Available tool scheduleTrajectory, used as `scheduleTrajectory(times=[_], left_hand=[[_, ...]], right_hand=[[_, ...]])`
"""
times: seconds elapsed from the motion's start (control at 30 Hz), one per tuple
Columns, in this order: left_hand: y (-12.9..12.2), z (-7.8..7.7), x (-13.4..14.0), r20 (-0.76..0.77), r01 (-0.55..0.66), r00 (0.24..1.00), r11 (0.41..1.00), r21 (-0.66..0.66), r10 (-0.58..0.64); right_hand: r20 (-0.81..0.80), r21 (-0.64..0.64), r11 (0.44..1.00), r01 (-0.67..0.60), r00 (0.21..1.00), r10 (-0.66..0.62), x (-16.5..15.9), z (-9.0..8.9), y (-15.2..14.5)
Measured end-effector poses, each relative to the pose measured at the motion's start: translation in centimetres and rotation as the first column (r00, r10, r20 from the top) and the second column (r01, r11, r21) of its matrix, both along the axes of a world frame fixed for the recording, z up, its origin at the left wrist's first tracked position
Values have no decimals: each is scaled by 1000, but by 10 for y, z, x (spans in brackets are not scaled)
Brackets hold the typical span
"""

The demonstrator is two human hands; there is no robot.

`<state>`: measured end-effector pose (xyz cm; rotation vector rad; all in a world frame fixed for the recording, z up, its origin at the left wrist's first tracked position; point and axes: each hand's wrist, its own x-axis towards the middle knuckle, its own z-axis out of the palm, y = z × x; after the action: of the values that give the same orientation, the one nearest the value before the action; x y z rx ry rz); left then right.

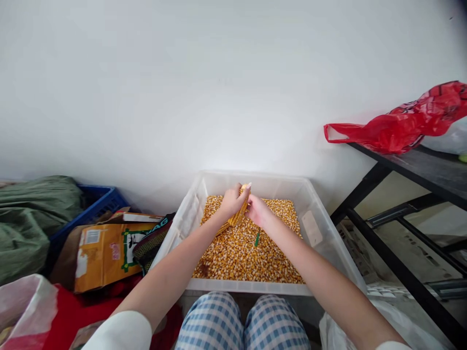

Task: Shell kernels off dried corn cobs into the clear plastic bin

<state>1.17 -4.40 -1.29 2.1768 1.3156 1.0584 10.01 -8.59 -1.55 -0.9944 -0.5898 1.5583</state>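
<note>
A yellow corn cob (240, 212) is held tilted over a clear plastic bin (251, 287). My left hand (230, 202) is wrapped around the cob from the left, with the thumb near its upper end. Close against the cob's right side, my right hand (257, 212) has its fingers curled in; its grip is partly hidden. Beneath the left hand, part of another cob (224, 227) shows on the loose corn kernels (233, 257) in the bin. A small green object (257, 239) appears just below my right hand; whether it is held or lying on the kernels is unclear.
To the left are a torn orange cardboard box (104, 253), a blue crate (97, 206) and green cloth (36, 218). A black metal-framed table (430, 170) with a red plastic bag (404, 124) stands on the right. Behind the bin rises a white wall (233, 87).
</note>
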Motion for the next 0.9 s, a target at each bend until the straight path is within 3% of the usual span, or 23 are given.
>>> scheduleTrajectory(times=[0.13,0.27,0.4,0.9], left_hand=[[2,1,0,4,-35,999,999,-3,35],[6,4,0,73,-77,994,996,-46,80],[1,4,1,68,-20,997,999,-25,22],[-5,3,4,-12,-27,1000,1000,14,27]], right_hand=[[-38,19,999,34,999,-33,-6,-3,-2],[-74,-45,999,-28,997,25,5,8,-1],[-50,-108,993,-35,998,30,9,16,-4],[-104,-7,998,-55,993,53,4,10,-4]])
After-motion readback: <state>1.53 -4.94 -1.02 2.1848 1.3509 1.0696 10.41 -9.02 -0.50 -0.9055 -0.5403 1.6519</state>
